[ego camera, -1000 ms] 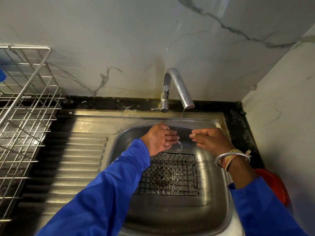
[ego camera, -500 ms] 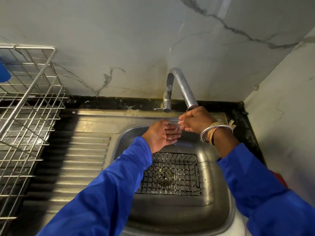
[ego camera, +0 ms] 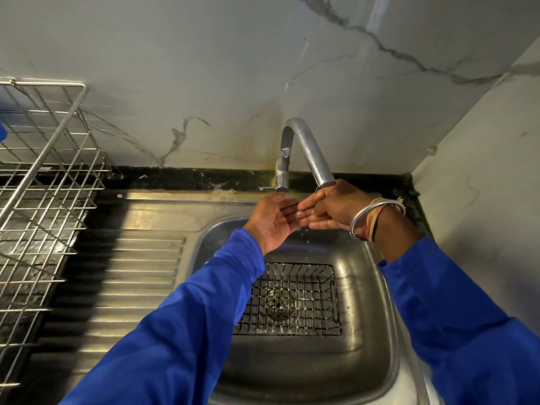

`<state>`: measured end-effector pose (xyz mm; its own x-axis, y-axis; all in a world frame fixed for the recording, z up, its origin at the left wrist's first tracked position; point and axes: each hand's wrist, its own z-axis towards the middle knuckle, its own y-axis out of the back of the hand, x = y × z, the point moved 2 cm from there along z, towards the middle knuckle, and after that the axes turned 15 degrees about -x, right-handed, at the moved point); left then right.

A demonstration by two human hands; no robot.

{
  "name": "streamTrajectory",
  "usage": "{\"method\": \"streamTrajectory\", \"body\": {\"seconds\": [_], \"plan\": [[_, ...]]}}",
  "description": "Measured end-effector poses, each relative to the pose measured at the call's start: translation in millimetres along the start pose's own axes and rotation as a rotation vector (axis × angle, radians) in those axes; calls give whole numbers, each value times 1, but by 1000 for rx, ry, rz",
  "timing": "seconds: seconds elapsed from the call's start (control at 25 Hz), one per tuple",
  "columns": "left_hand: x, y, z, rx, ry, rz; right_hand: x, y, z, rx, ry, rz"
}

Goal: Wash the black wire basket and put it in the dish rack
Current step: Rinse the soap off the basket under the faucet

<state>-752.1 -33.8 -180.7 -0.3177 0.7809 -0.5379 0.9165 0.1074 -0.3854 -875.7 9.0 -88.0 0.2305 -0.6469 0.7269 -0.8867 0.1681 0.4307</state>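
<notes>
The black wire basket sits upright on the floor of the sink, below the tap and a little nearer the person, over the drain, and neither hand touches it. Both hands are up under the tap's spout. The left hand is palm up with its fingers straight and relaxed, holding nothing. The right hand lies just beneath the spout's end, its fingers stretched loosely across the left's fingertips, also holding nothing, and water drips off them. The basket looks light and stiff, a thin coated-wire grid that should not bend or break under a normal grip. With wet hands the wires will probably be slick. The best hold is likely the top rim, or the looped handle opening on the side farther right of the tap, with fingers hooked through the mesh. The dish rack stands well to the left of the tap, so the basket will likely drip on the way over.
</notes>
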Motion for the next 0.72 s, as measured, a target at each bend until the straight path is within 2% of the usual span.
{"method": "streamTrajectory", "body": {"seconds": [0.08, 0.16, 0.36, 0.48, 0.56, 0.68, 0.72], "plan": [[3, -4, 1, 3, -14, 31, 2, 4, -3, 35, -4, 33], [9, -11, 2, -8, -135, 255, 4, 11, -7, 67, -12, 110], [6, -40, 8, 49, -937, 1285, -1, 43, -17, 45, -10, 337], [3, -55, -2, 69, -1382, 1798, -19, 54, -10, -136, -16, 502], [3, -59, -15, 143, -1595, 1851, -34, 52, -1, -236, -63, 612], [0, -54, -19, 201, -1787, 1542, -52, 40, 7, -294, -130, 699], [2, -50, -18, 163, -1759, 1386, -57, 35, 8, -317, -131, 711]]}}
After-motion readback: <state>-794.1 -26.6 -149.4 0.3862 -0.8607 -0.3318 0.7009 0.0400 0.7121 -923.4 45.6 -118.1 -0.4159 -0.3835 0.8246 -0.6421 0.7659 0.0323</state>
